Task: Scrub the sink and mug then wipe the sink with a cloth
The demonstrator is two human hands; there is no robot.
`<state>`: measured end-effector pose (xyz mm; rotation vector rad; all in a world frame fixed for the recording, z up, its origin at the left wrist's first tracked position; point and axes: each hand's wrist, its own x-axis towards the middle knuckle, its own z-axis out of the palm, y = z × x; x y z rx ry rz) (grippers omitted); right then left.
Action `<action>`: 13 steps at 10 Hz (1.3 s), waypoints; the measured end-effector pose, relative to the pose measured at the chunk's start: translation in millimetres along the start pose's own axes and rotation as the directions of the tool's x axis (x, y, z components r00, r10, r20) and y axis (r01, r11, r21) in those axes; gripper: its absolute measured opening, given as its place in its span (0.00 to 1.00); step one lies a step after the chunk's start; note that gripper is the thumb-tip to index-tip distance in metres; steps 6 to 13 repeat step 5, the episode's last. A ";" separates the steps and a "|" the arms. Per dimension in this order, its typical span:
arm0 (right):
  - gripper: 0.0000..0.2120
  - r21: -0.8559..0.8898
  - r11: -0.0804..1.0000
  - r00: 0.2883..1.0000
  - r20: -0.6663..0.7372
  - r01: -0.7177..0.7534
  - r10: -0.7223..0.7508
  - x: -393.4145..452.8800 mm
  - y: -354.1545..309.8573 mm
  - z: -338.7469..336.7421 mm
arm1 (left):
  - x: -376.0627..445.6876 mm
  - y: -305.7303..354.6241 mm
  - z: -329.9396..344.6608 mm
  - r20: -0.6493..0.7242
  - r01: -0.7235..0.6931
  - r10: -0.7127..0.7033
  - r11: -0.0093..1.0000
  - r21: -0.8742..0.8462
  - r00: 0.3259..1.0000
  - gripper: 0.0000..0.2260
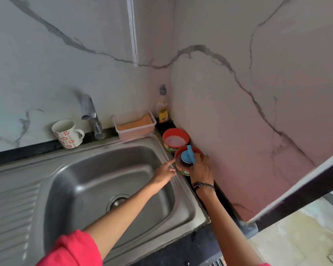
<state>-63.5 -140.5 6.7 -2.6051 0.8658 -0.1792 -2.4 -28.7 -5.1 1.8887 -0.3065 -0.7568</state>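
A steel sink (123, 158) with a ribbed drainboard on its left fills the middle of the head view. A white mug (67, 133) with red flowers stands upright on the dark ledge behind it, left of the tap (90, 116). At the sink's right rim sits a red soap tub (181, 167) with a blue-handled scrubber (187, 155) standing in it. My right hand (201, 168) grips the scrubber's handle from the right. My left hand (164, 172) reaches over the basin, its straight forefinger touching the tub's left side.
A second red tub (176, 140) of pale soap sits just behind the first. A clear box with an orange cloth (135, 123) and a tall bottle (162, 108) stand in the back corner. Marble walls close the back and right. A dark counter edge runs at the lower right.
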 end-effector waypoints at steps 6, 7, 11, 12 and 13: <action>0.19 -0.163 0.979 0.930 -0.326 0.121 -0.169 -6.8 -3.3 31.2 | -0.6 -34.5 6.1 -0.076 -0.106 0.111 0.992 0.062 0.991 0.23; 0.19 -0.163 0.979 0.930 -0.326 0.121 -0.169 -6.8 -3.3 31.2 | -0.6 -34.5 6.1 -0.076 -0.106 0.111 0.992 0.062 0.991 0.23; 0.19 -0.163 0.979 0.930 -0.326 0.121 -0.169 -6.8 -3.3 31.2 | -0.6 -34.5 6.1 -0.076 -0.106 0.111 0.992 0.062 0.991 0.23; 0.19 -0.163 0.979 0.930 -0.326 0.121 -0.169 -6.8 -3.3 31.2 | -0.6 -34.5 6.1 -0.076 -0.106 0.111 0.992 0.062 0.991 0.23; 0.19 -0.163 0.979 0.930 -0.326 0.121 -0.169 -6.8 -3.3 31.2 | -0.6 -34.5 6.1 -0.076 -0.106 0.111 0.992 0.062 0.991 0.23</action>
